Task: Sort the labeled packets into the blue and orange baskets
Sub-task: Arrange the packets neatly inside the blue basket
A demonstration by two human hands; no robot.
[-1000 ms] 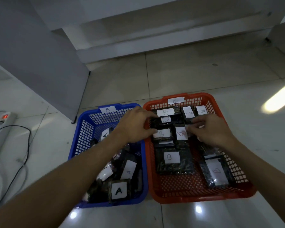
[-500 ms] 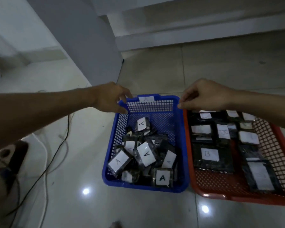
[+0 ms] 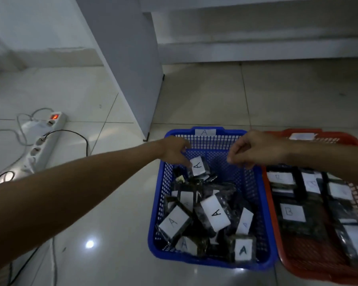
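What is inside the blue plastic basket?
The blue plastic basket holds a jumbled pile of dark packets with white paper labels marked A. The left hand reaches in at the far end. Whatever lies beneath the pile is covered.

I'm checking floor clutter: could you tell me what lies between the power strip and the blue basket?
Head view: the left forearm crosses above bare tile there.

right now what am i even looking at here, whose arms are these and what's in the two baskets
There is no machine: the arms belong to a person wearing a head camera that looks down at the floor. The left hand reaches to a packet labelled A at the far end of the blue basket, which holds packets marked A. The right hand hovers over that basket with curled fingers; nothing shows in it. The orange basket beside it holds B packets. A power strip lies to the left.
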